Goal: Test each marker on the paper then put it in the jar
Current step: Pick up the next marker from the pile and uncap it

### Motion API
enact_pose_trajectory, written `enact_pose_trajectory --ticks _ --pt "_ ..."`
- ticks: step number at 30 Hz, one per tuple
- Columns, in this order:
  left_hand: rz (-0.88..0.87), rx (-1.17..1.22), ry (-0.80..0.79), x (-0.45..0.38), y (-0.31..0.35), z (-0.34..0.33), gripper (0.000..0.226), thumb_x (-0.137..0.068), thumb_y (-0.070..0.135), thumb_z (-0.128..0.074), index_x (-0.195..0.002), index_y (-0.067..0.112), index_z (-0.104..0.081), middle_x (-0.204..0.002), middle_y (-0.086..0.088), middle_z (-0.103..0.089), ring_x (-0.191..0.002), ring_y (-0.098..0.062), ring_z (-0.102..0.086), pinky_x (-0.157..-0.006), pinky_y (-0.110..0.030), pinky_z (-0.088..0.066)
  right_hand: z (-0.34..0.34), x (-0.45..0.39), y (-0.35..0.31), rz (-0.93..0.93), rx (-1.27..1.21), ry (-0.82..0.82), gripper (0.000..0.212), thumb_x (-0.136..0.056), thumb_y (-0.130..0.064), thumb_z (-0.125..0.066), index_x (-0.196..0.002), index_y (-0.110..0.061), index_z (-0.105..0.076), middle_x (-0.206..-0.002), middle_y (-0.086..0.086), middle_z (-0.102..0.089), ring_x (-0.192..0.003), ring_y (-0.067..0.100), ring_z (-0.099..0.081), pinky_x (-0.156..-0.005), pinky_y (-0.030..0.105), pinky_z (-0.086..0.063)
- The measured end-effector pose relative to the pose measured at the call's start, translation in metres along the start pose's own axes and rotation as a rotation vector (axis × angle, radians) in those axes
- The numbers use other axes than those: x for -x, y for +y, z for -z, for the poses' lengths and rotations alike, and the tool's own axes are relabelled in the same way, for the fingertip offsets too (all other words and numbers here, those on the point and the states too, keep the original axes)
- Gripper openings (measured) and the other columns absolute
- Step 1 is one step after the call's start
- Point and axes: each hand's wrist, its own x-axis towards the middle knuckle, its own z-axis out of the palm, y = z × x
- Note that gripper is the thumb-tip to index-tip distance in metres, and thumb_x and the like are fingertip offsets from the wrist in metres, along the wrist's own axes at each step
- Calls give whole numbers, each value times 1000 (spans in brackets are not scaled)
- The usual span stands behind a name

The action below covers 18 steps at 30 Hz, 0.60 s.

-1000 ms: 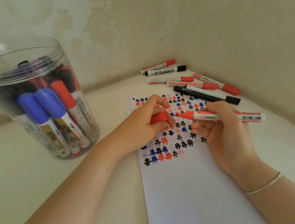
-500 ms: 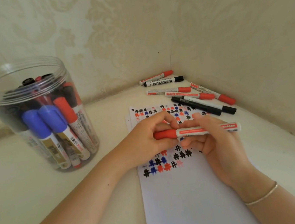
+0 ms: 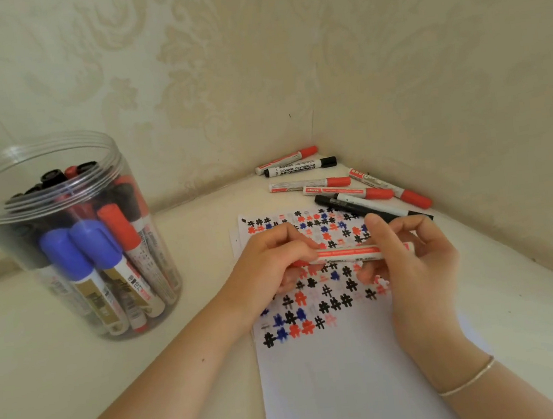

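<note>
A red marker [image 3: 352,254] lies level above the paper [image 3: 338,374], held by both hands. My left hand [image 3: 267,265] grips its capped red end. My right hand [image 3: 408,256] pinches the white barrel near the other end. The paper carries rows of black, red and blue hash marks. A clear plastic jar [image 3: 65,240] stands at the left, open at the top, with several blue, red and black markers upright in it.
Several loose markers [image 3: 345,187], red-capped and black-capped, lie in the far corner beyond the paper. Two patterned walls meet there. A thin bracelet [image 3: 470,380] circles my right wrist. The cream tabletop [image 3: 195,322] spreads between jar and paper.
One second ago the cap was off, held in my left hand apart from the tip. The cap is now on the marker, and both hands hold it level. The view tilted up.
</note>
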Motion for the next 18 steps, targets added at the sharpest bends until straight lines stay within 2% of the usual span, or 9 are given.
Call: enact_pose_trajectory --ticks 2,4,6,10,12,14,16,18 --pt "-6 -28 62 0 -1 1 17 -87 -1 -53 -71 6 -53 -45 8 -42 -42 -9 -25 -43 -21 -19 -2 3 3 72 183 -58 24 -85 -24 -69 -72 -9 -56 -57 7 -57 -36 12 -49 -41 20 -37" --pt "-29 -76 117 0 -2 2 21 -86 3 -56 -66 8 -50 -46 7 -35 -40 -6 -25 -41 -17 -22 -5 6 6 131 335 -130 27 -86 -30 -67 -70 -9 -59 -52 -2 -53 -40 7 -41 -44 16 -34" --pt "-58 -115 154 2 -1 0 24 -85 8 -58 -63 10 -48 -46 8 -32 -38 -4 -25 -41 -15 -23 -8 6 7 184 389 -135 30 -86 -32 -65 -67 -9 -61 -50 -2 -50 -43 8 -35 -44 18 -29" --pt "-92 -74 208 4 5 -1 29 -85 2 -54 -60 10 -43 -47 6 -32 -40 -7 -23 -41 -18 -22 -14 10 -1 260 427 -112 36 -87 -31 -64 -60 -9 -56 -47 6 -40 -44 10 -26 -45 26 -24" --pt "-150 -103 241 8 13 0 28 -84 7 -57 -59 12 -44 -46 9 -33 -41 -7 -25 -45 -21 -23 -18 14 -10 235 400 -130 38 -88 -29 -63 -60 -5 -53 -50 11 -38 -45 11 -24 -45 27 -22" --pt "-242 -155 288 15 27 2 22 -82 12 -61 -64 13 -49 -48 11 -39 -42 -5 -30 -49 -21 -25 -24 10 -24 178 334 -123 38 -89 -25 -62 -61 -2 -51 -48 6 -34 -46 12 -25 -45 25 -23" --pt "-388 -146 347 23 52 2 16 -84 6 -64 -76 12 -51 -57 3 -48 -44 -5 -37 -47 -19 -31 -35 3 -45 100 183 -105 36 -89 -18 -60 -60 -2 -46 -49 1 -32 -47 13 -24 -44 23 -25" --pt "-586 -91 426 33 83 0 18 -87 5 -65 -89 13 -49 -64 -1 -55 -46 -9 -50 -48 -19 -42 -54 0 -70 3 -8 -156 26 -89 -15 -58 -65 -7 -50 -49 0 -27 -47 14 -21 -44 25 -23"
